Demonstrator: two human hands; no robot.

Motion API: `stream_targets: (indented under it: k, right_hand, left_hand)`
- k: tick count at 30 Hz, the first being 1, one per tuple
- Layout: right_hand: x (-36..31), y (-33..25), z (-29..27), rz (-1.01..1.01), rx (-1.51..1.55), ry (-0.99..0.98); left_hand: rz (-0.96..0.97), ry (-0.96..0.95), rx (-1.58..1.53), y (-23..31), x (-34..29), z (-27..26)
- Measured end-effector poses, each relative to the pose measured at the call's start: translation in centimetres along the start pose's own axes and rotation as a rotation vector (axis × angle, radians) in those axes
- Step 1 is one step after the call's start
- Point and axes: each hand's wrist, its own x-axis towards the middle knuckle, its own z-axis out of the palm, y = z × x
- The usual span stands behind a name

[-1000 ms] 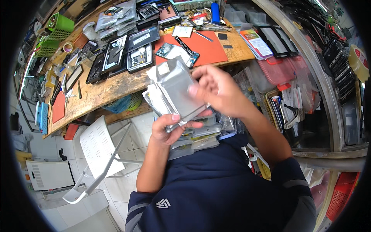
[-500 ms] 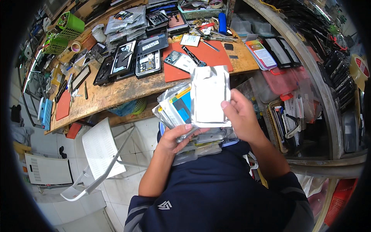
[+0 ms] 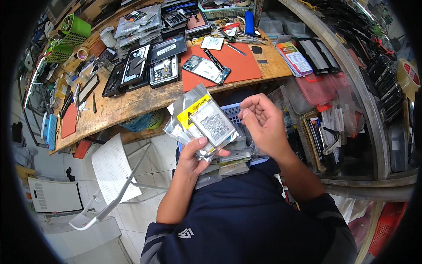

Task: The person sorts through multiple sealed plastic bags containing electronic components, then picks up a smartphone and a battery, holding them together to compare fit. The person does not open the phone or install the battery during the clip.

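A flat battery (image 3: 214, 124) in a clear pouch (image 3: 200, 93) is now shown at the top of the held bundle, with a yellow label (image 3: 193, 110) at its ten o'clock edge. Half a second ago this place is covered by a silvery white pouch; where that pouch is put cannot be told. The battery's face is thereby brought into plain view, and the handling is judged to be a leafing through of pouches one after another.

The bundle is gripped from seven o'clock by the left hand (image 3: 192, 156), the thumb laid over the front and fingers passed beneath. At three o'clock the right hand (image 3: 266, 125) is held up, half curled and with nothing seen in it, apart from the bundle; the silvery pouch is no longer pinched there.

Toward one o'clock part of a blue basket (image 3: 231, 108) is uncovered, and at five o'clock more packets (image 3: 235, 167) are piled near the lap. Farther out, at twelve o'clock, an opened phone (image 3: 206, 69) is laid on an orange mat (image 3: 247, 66) on the bench (image 3: 132, 105). Between eight and nine o'clock a white chair (image 3: 110, 163) is seen.
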Motion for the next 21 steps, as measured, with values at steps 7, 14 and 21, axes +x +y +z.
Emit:
stream_targets:
  k: [7, 14, 21]
  right_hand:
    - [-0.4, -2.7, 0.8, -0.247, -0.563, -0.181]
    - [-1.9, -3.6, 2.0, -0.251, -0.837, -0.231]
    - [-1.9, -3.6, 2.2, -0.314, -0.783, -0.157]
  left_hand:
    - [-0.040, 0.143, 0.227, -0.5, -0.6, -0.2]
    - [-0.066, 0.194, 0.271, -0.5, -1.2, -1.1]
    - [-0.030, 0.104, 0.129, -0.5, -0.8, -0.9]
